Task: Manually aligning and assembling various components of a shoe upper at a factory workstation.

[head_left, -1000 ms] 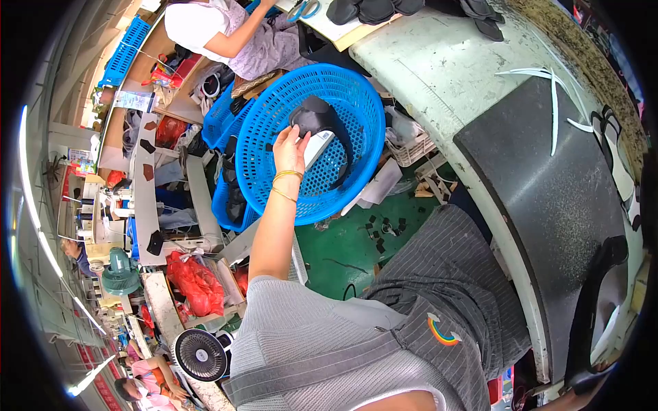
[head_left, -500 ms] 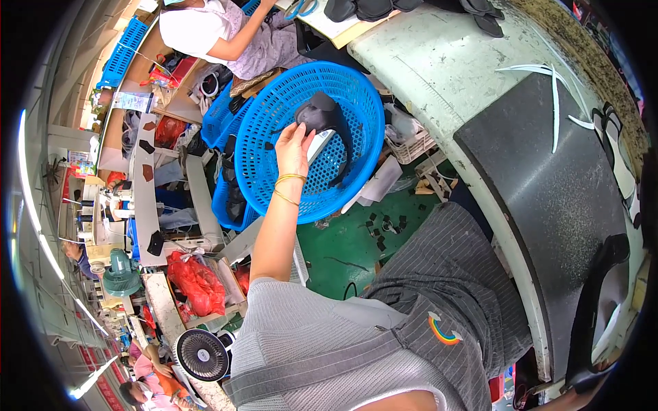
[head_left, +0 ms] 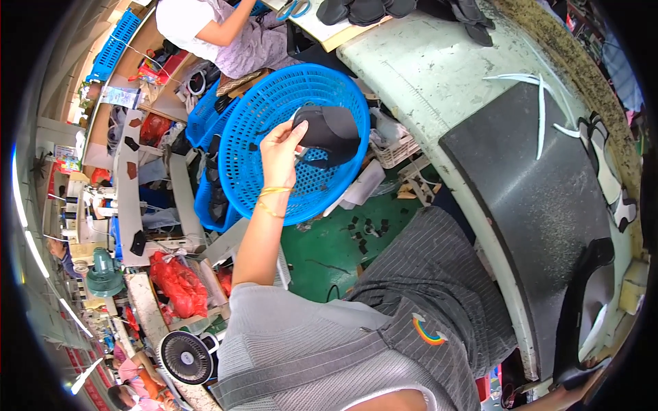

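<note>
My left hand (head_left: 280,149), with gold bangles at the wrist, pinches the edge of a black shoe upper piece (head_left: 330,130) between thumb and fingers. The piece hangs over a round blue plastic basket (head_left: 236,123) with slotted walls. Part of the basket's floor is hidden behind it. At the lower right rim, my right forearm (head_left: 582,396) shows beside a curved black shoe upper (head_left: 570,315) with a pale inner side. My right hand is too dark and too far into the rim to make out.
A black mat (head_left: 507,157) lies on the worn pale worktable (head_left: 411,75) at right, with white strips (head_left: 541,116) on it. Stacked black pieces (head_left: 367,10) and blue scissors (head_left: 293,9) sit at the far end. A co-worker (head_left: 212,34) sits beyond the basket. A fan (head_left: 186,357) stands at lower left.
My left hand has drawn back slightly, lifting and turning the black shoe upper piece so its broad face shows. The whole view has shifted a little.
</note>
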A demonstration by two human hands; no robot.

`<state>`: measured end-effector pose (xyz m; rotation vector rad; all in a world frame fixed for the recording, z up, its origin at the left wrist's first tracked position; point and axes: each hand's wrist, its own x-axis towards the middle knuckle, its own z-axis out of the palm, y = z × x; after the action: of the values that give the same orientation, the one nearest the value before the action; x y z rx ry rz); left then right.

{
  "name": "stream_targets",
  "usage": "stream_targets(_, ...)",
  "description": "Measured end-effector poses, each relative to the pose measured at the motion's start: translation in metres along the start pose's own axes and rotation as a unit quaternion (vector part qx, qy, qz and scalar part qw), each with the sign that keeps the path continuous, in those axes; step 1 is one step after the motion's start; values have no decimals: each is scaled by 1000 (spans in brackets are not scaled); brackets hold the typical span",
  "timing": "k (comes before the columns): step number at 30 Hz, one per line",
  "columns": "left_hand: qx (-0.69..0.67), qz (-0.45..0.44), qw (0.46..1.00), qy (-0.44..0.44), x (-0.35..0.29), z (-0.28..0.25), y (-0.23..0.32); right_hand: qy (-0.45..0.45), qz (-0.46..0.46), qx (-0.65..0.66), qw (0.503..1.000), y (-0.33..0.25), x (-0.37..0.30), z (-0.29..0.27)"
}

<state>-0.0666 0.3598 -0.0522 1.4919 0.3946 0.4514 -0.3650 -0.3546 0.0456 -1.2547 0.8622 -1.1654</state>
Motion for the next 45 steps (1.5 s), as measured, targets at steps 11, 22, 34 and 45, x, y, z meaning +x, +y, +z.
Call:
stream_targets(11,26,-85,917,-389,-100,86,125,-109,-264,-90,954,-37,-142,146)
stream_targets(22,42,-153,774,-613,-172,163,140,-648,-160,-42,743,-5,-230,231)
stream_targets(34,85,-141,774,-612,-206,198,126,-565,191,79,798,38,-215,189)
stream_targets(45,122,-150,763,-617,-218,214,124,-592,40,-30,805,35,-197,181)
